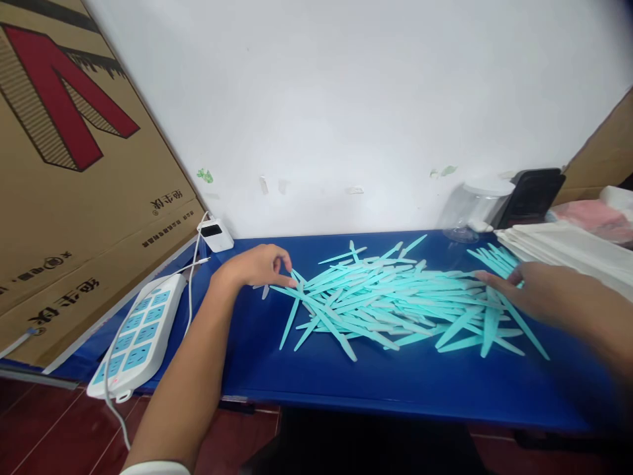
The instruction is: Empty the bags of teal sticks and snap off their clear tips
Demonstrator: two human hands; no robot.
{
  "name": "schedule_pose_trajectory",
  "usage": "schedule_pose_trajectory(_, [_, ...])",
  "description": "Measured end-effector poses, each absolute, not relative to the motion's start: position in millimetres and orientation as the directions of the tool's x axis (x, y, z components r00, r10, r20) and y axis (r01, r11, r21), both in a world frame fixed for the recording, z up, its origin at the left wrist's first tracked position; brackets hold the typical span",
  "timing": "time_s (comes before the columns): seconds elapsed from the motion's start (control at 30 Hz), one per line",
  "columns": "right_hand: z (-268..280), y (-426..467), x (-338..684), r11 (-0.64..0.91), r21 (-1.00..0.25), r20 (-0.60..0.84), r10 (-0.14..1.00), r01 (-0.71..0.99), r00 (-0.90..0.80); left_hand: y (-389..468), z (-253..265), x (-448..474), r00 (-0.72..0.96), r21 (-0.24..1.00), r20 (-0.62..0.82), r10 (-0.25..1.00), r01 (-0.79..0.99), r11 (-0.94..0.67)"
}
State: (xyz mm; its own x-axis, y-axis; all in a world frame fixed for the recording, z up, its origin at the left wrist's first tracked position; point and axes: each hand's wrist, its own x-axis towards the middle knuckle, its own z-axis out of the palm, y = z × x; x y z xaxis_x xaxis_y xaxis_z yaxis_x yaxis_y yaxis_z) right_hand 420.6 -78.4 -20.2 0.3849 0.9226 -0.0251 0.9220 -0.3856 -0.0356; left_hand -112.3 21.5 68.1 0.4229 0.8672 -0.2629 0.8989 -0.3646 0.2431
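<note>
A loose heap of slim turquoise sticks (pixel 380 297) with pale, cap-like ends lies on the blue table, pointing many ways. At the heap's left end is my left hand (pixel 264 265), its thumb and forefinger curved with a gap between them, the thumb touching the nearest stick ends. My right hand (pixel 531 290) reaches over the right end, fingers stretched out onto the sticks and partly blurred. Just behind it, a smaller row of similar sticks (pixel 494 259) lies side by side, partly hidden by the hand.
On the left, a white power strip (pixel 143 330) and a small white device (pixel 215 235) with a cable stand beside a large cardboard box (pixel 64 198). A clear jar (pixel 477 208), a black stand (pixel 531 194) and stacked white sheets (pixel 573 254) occupy the back right. A white wall closes the table's back.
</note>
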Motion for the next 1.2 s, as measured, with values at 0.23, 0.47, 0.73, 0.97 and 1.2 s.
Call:
schedule_pose_trajectory(0.23, [41, -55, 358, -0.257, -0.021, 0.118, 0.959, 0.966, 0.258, 17, 53, -91, 0.384, 0.222, -0.438, 0.813, 0.922, -0.316])
schedule_pose_trajectory(0.47, [62, -26, 317, -0.233, -0.066, 0.23, 0.943, 0.97, 0.242, 20, 46, -90, 0.497, 0.272, -0.462, 0.735, 0.868, -0.416])
schedule_pose_trajectory(0.73, [30, -30, 315, -0.15, -0.119, 0.306, 0.935, 0.981, 0.18, 27, 46, -98, 0.591, 0.421, -0.492, 0.639, 0.804, -0.419])
schedule_pose_trajectory(0.97, [30, -33, 307, -0.1, -0.192, 0.33, 0.93, 0.976, 0.16, 22, 62, -101, 0.52, 0.534, -0.524, 0.674, 0.817, -0.215])
schedule_pose_trajectory(1.2, [22, -32, 306, -0.04, -0.232, 0.338, 0.933, 0.972, 0.119, 27, 64, -103, 0.556, 0.629, -0.351, 0.753, 0.736, -0.25])
